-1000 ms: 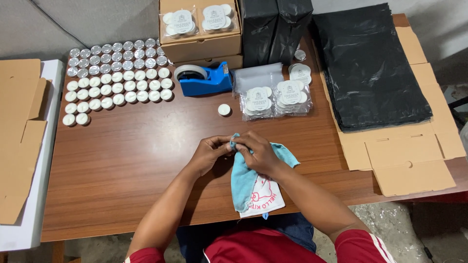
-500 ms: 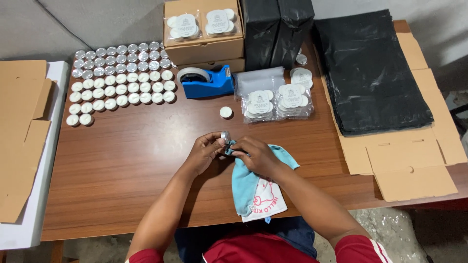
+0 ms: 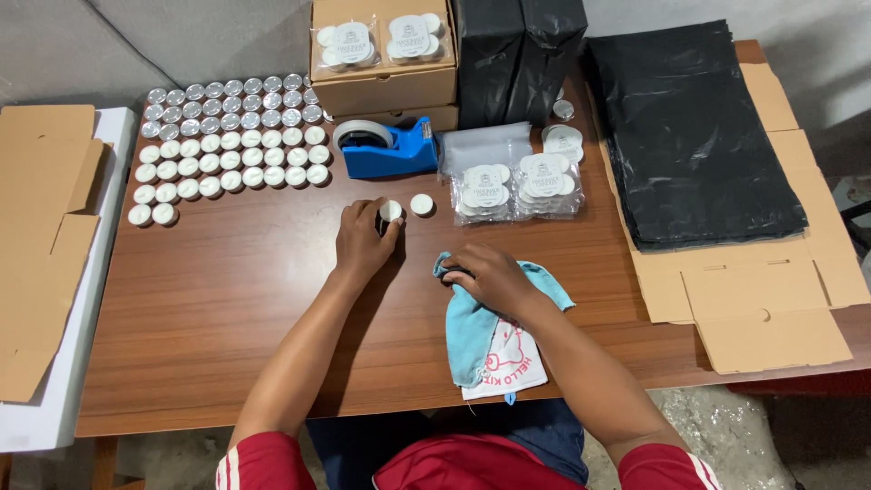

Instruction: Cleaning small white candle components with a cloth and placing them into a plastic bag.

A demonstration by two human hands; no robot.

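Head view, only one. My left hand (image 3: pixel 365 238) sat at frame centre, fingers closed round a small white tealight candle (image 3: pixel 390 210), pinched at the fingertips with its flat top facing up, right at the table surface. A second loose tealight (image 3: pixel 422 204) lay just beside it to the right, apart, not touching. Looked like I held the one low and level so it could stand next to that one.

My right hand (image 3: pixel 490 277) rested lower and right of centre, curled down over a light blue cloth (image 3: pixel 472 322), pressing it to the wooden table (image 3: pixel 227 299); the grip underneath was hidden, so I could only say the hand was closed on cloth. The cloth's white printed end hung off the near table edge.

Upper left: tealights in neat rows (image 3: pixel 227 136), silver cups at the back, white tops nearer me, kept in a grid for easy picking. Blue tape dispenser (image 3: pixel 386 150) stood above my left hand. Clear bagged candle packs (image 3: pixel 517 186) lay right of it, more packs on a cardboard box (image 3: pixel 386 86) at the top. Black bags (image 3: pixel 699 136) were stacked upper right on flat cardboard (image 3: pixel 771 308).
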